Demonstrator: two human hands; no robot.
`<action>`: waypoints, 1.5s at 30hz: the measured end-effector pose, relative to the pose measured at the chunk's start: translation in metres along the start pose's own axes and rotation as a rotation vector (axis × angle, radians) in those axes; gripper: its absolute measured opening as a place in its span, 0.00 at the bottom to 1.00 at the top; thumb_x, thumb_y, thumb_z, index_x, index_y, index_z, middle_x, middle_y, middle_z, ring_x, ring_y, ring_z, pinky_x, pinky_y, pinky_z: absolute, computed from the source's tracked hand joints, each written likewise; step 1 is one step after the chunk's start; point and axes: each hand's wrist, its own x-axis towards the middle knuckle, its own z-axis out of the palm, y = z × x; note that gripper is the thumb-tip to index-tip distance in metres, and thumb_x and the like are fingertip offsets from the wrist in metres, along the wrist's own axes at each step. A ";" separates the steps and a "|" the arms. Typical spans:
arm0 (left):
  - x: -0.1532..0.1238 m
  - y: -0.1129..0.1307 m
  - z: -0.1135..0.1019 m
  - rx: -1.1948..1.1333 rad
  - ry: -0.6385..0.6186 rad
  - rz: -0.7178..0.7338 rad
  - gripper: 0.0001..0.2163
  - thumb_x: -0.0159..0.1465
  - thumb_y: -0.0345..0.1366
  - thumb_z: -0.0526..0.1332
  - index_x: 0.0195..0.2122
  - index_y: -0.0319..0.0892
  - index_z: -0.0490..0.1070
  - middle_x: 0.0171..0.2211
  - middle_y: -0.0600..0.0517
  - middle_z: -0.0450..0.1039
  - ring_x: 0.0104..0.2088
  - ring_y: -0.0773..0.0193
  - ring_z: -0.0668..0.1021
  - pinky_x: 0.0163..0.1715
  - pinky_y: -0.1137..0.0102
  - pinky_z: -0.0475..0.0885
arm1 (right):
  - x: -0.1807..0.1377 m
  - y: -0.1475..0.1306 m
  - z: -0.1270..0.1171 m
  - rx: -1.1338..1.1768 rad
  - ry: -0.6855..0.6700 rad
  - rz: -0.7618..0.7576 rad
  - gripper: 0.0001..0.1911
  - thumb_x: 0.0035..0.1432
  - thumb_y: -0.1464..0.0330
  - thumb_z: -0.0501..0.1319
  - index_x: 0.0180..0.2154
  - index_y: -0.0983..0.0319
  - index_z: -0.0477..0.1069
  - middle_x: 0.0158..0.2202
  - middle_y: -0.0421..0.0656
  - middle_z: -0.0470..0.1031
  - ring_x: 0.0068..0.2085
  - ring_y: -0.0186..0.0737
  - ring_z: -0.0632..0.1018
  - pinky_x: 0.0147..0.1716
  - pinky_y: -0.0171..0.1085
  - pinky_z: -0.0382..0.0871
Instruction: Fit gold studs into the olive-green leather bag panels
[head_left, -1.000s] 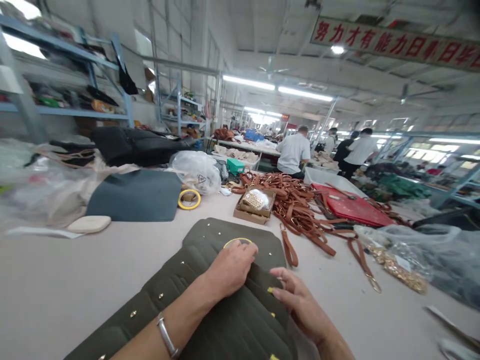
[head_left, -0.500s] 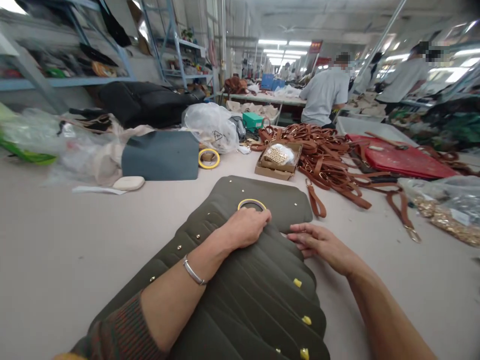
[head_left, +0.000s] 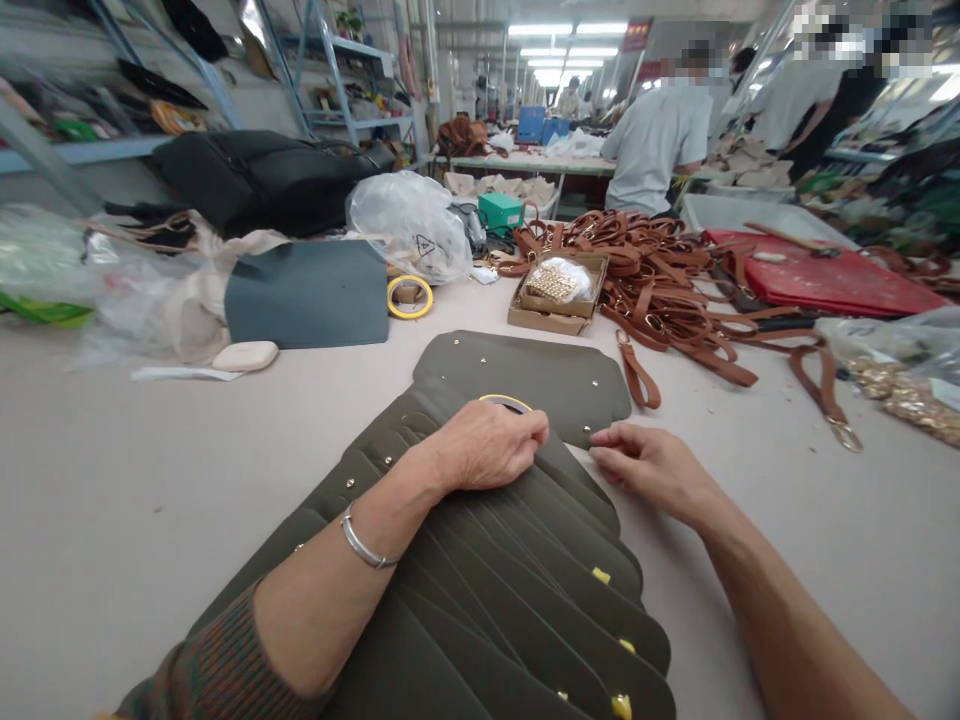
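Observation:
Overlapping dark olive panels (head_left: 517, 590) of a smooth leather-like material are fanned out on the table before me. Small gold studs and bits of yellow tape (head_left: 622, 706) dot their edges. My left hand (head_left: 491, 445) is closed around a roll of yellow tape (head_left: 507, 403), resting over the upper panels; only the roll's far rim shows. At the right corner of the farthest panel (head_left: 525, 375), beside a gold stud (head_left: 586, 429), is my right hand (head_left: 652, 470). Its thumb and fingers are drawn together, and whatever lies between them is hidden.
Brown straps (head_left: 645, 290) with metal clasps are heaped behind a cardboard box (head_left: 551, 317) of gold hardware. At left are a blue-grey sheet (head_left: 307, 295), another tape roll (head_left: 410, 298) and plastic bags (head_left: 412, 225). A red panel (head_left: 832, 275) lies right; people work beyond.
My right hand has drawn slightly right from the far panel's corner, its fingers curling in and a stud coming into view. My left hand stays on the tape roll. The view has shifted a little.

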 end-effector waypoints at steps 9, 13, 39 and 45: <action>-0.002 0.009 -0.010 0.039 -0.013 0.016 0.08 0.61 0.32 0.54 0.38 0.46 0.70 0.27 0.54 0.74 0.30 0.62 0.77 0.28 0.70 0.65 | -0.011 -0.032 0.026 -0.586 -0.021 -0.091 0.22 0.54 0.65 0.63 0.51 0.62 0.68 0.33 0.43 0.79 0.37 0.47 0.78 0.31 0.38 0.61; -0.003 0.012 -0.011 0.044 -0.017 0.033 0.07 0.61 0.32 0.55 0.37 0.46 0.71 0.27 0.53 0.75 0.30 0.60 0.77 0.29 0.69 0.67 | -0.007 -0.033 0.032 -0.556 -0.027 -0.075 0.23 0.52 0.67 0.63 0.50 0.62 0.67 0.34 0.44 0.79 0.36 0.46 0.78 0.32 0.37 0.61; -0.002 0.004 -0.003 -0.043 0.040 0.064 0.08 0.58 0.31 0.55 0.35 0.46 0.72 0.28 0.51 0.77 0.30 0.56 0.80 0.29 0.67 0.70 | 0.016 -0.059 0.049 -0.510 -0.087 -0.179 0.17 0.48 0.76 0.59 0.43 0.60 0.68 0.39 0.42 0.79 0.40 0.40 0.78 0.33 0.32 0.62; -0.002 0.005 -0.009 -0.024 0.009 0.054 0.09 0.59 0.33 0.55 0.36 0.44 0.74 0.31 0.48 0.78 0.33 0.54 0.80 0.30 0.66 0.70 | 0.022 -0.053 0.039 -0.347 -0.012 -0.191 0.21 0.47 0.75 0.61 0.46 0.62 0.69 0.29 0.38 0.78 0.30 0.36 0.77 0.29 0.32 0.65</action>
